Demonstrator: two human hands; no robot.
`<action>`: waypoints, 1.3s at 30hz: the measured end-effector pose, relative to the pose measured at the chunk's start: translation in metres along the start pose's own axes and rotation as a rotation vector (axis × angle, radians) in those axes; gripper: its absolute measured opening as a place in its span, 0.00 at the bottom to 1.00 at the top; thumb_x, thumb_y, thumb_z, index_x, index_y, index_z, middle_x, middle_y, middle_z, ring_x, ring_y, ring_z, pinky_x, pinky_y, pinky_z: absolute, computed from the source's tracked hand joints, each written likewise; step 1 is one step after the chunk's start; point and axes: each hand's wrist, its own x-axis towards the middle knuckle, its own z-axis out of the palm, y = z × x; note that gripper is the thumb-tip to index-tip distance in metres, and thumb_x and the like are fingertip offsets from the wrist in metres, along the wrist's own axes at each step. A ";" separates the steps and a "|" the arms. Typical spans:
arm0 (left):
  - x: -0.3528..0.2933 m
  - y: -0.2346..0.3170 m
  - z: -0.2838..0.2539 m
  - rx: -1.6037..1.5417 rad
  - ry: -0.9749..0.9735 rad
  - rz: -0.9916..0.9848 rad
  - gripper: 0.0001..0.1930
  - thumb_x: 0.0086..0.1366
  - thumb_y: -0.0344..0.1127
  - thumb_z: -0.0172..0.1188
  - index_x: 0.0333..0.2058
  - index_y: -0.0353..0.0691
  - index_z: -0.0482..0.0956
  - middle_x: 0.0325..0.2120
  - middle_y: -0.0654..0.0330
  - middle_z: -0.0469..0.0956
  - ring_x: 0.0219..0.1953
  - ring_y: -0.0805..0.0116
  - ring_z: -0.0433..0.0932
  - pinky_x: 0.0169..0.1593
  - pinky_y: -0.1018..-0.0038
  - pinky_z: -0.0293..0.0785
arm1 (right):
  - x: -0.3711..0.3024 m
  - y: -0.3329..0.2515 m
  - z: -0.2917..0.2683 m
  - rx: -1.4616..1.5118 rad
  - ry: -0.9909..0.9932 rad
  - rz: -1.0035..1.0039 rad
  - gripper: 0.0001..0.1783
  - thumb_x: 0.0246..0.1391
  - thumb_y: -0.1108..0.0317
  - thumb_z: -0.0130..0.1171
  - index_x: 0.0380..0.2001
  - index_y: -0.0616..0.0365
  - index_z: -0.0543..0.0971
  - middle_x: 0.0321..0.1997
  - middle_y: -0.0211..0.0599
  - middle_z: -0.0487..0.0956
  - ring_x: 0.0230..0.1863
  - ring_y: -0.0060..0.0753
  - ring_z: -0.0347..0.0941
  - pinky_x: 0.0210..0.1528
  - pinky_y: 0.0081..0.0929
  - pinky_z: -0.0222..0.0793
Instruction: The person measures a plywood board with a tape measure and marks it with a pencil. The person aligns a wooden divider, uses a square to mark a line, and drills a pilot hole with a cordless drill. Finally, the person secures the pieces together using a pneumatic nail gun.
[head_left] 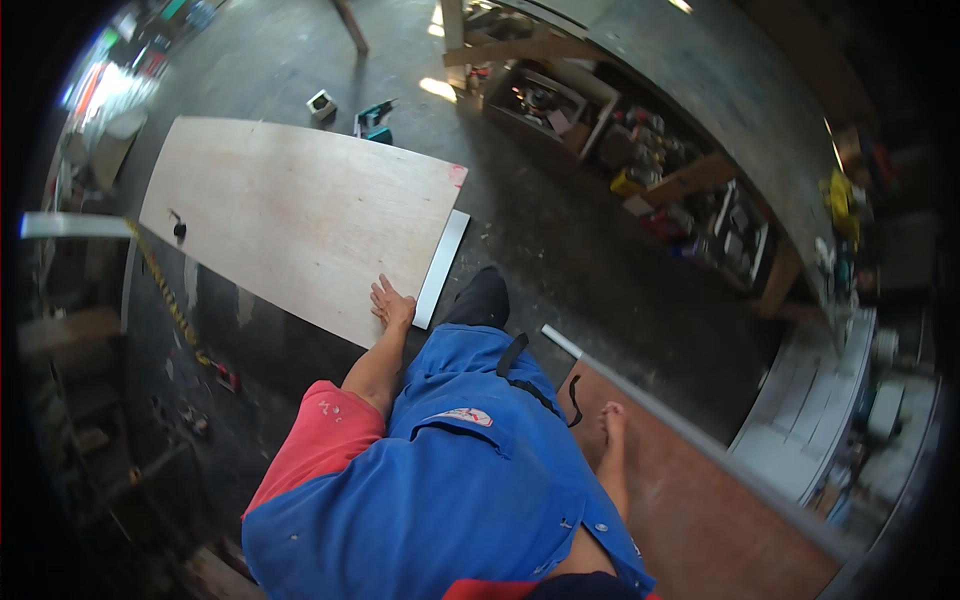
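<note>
A pale plywood board [300, 200] lies ahead and to the left, a red mark at its far right corner. My left hand [393, 302] rests on its near edge, open, fingers spread on the wood. From under the board's right end a white strip [442, 268] sticks out. On the board's left part stands a small black item [178, 228], too small to name. My right hand [613, 416] is low on the right, above a reddish-brown panel [690, 480]. Its fingers look slightly apart and I see nothing in them; whether it touches the panel I cannot tell.
A tape measure [228, 378] with its yellow blade pulled out lies left. Beyond the board are a teal cordless drill [374, 124] and a small box [321, 104]. Shelves with crates of hardware [655, 150] stand under a workbench [730, 90] at right. A grey rail [650, 400] edges the panel.
</note>
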 end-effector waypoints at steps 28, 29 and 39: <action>0.137 0.185 0.023 -0.280 0.163 -1.104 0.44 0.56 0.38 0.62 0.70 0.44 0.53 0.71 0.45 0.50 0.74 0.45 0.48 0.71 0.38 0.43 | 0.322 -0.690 0.116 -0.923 -0.603 -0.697 0.17 0.59 0.60 0.60 0.43 0.61 0.84 0.35 0.40 0.84 0.38 0.31 0.79 0.41 0.31 0.74; 0.140 0.198 0.024 -0.299 0.283 -1.174 0.44 0.56 0.37 0.62 0.71 0.44 0.52 0.71 0.44 0.50 0.74 0.45 0.47 0.71 0.38 0.44 | 0.334 -0.715 0.134 -0.929 -0.622 -0.727 0.17 0.59 0.59 0.60 0.43 0.61 0.84 0.35 0.40 0.84 0.38 0.31 0.79 0.42 0.31 0.74; 0.153 0.221 0.008 -0.577 0.501 -1.363 0.40 0.57 0.37 0.60 0.69 0.42 0.57 0.60 0.41 0.69 0.63 0.43 0.67 0.65 0.58 0.67 | 0.258 -0.921 0.432 -1.060 -0.892 -0.816 0.18 0.63 0.61 0.56 0.49 0.61 0.80 0.37 0.38 0.83 0.33 0.29 0.79 0.35 0.24 0.74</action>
